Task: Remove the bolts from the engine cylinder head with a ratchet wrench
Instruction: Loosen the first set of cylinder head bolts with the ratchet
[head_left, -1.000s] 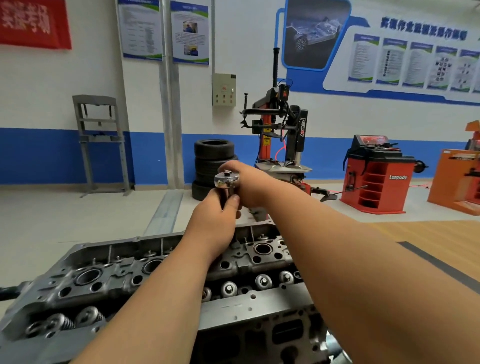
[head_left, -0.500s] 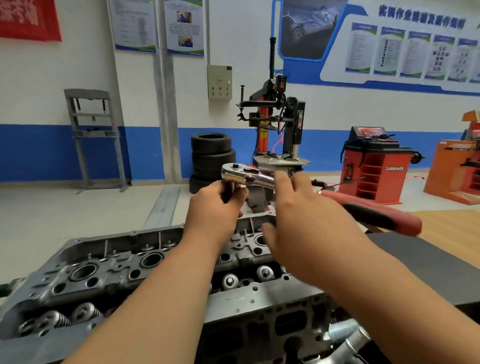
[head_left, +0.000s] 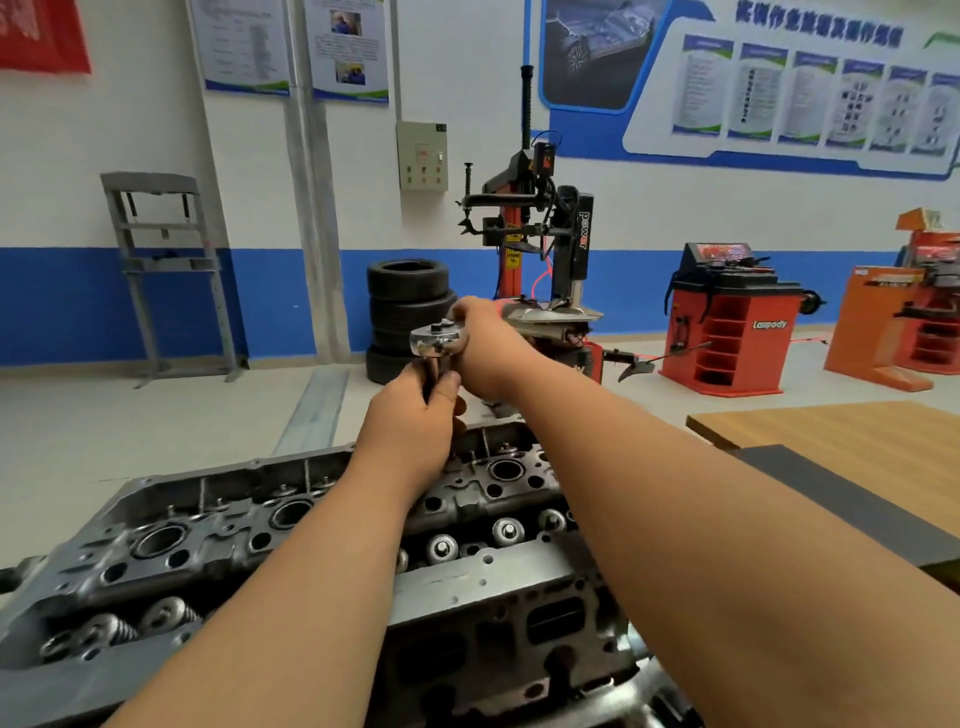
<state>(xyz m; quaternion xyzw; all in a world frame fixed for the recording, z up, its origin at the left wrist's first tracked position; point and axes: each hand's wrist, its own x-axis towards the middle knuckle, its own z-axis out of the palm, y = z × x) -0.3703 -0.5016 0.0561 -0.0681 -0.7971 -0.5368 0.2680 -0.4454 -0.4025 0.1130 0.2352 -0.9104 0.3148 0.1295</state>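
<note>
The grey engine cylinder head (head_left: 218, 525) lies across the lower half of the view, with round bores and valve springs showing. Above its far right end stands the chrome ratchet wrench head (head_left: 435, 339) on a vertical extension. My left hand (head_left: 415, 415) grips that extension just below the ratchet head. My right hand (head_left: 488, 348) wraps around the wrench right beside the head; its red handle is hidden behind my hand and forearm. The bolt under the socket is hidden by my left hand.
A wooden table with a dark mat (head_left: 831, 457) stands to the right. Beyond the engine are stacked tyres (head_left: 408, 306), a tyre changer (head_left: 540, 244), a red wheel balancer (head_left: 727, 322), an orange machine (head_left: 898, 327) and a grey press frame (head_left: 166, 270).
My right hand has moved from the red handle, swung out right half a second ago, back to the ratchet head. The handle is no longer visible. My left hand keeps its hold.
</note>
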